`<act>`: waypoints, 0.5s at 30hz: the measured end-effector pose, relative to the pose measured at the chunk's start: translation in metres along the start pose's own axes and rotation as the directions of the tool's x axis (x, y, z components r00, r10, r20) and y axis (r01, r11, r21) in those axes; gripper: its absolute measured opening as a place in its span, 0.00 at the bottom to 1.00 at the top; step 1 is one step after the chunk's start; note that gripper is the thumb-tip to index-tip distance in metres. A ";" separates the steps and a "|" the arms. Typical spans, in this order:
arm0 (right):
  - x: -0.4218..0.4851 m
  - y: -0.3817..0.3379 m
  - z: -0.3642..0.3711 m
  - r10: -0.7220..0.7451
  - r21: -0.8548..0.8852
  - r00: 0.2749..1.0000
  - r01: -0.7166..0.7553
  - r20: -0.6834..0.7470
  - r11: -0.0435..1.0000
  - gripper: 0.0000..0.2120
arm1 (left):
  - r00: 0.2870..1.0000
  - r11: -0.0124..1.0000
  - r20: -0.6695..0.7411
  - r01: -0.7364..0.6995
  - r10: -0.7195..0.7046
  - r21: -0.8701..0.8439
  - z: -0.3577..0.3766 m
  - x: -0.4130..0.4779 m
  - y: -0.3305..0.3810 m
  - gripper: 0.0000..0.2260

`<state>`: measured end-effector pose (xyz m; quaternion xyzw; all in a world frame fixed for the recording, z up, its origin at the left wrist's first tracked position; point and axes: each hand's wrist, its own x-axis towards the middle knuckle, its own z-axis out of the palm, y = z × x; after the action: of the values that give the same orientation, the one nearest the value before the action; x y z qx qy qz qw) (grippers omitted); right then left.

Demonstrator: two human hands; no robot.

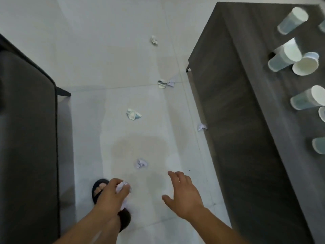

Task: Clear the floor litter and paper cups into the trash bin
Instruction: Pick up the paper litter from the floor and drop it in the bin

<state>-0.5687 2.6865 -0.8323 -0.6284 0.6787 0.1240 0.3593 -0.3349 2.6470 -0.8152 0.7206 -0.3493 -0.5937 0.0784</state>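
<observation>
Soft, even indoor light gives the scene a cool grey cast, with no hard shadows and no strong glare. The pale floor [123, 67] is the brightest area and carries a faint sheen, with a dim, diffuse darker patch in its lower middle. The dark surface [274, 88] at right and the black furniture [26, 138] at left are nearly featureless. Wide-angle distortion makes their edges lean and splay toward the corners, and the paper cups [292, 20] near the right edge look stretched and smeared. Everything is slightly soft — the crumpled paper [123, 186] gripped by the left hand [112, 194] is a washed-out lilac blur, and the right hand [184, 192] has fuzzy outlines.
</observation>
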 end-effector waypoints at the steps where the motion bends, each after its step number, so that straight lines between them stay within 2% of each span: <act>1: 0.014 -0.003 0.002 0.041 -0.012 0.999 -0.041 0.019 0.999 0.37 | 1.000 1.000 0.015 0.026 -0.026 0.014 -0.011 0.016 -0.001 0.05; 4: 0.062 -0.012 0.017 0.100 -0.053 0.994 -0.098 0.048 0.994 0.36 | 0.998 0.998 0.046 0.049 -0.052 0.046 -0.034 0.060 0.000 0.06; 9: 0.148 -0.026 0.071 0.105 -0.002 0.991 -0.105 0.087 0.994 0.34 | 0.998 0.985 0.062 0.016 -0.027 0.170 -0.031 0.139 -0.018 0.05; 15: 0.242 -0.020 0.151 -0.031 -0.053 0.999 0.033 0.038 0.998 0.33 | 1.000 0.958 -0.009 -0.012 0.015 0.286 -0.001 0.238 -0.048 0.05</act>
<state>-0.4884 2.5917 -1.0905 -0.6462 0.6580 0.1482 0.3570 -0.3020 2.5399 -1.0309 0.7253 -0.4359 -0.5325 -0.0208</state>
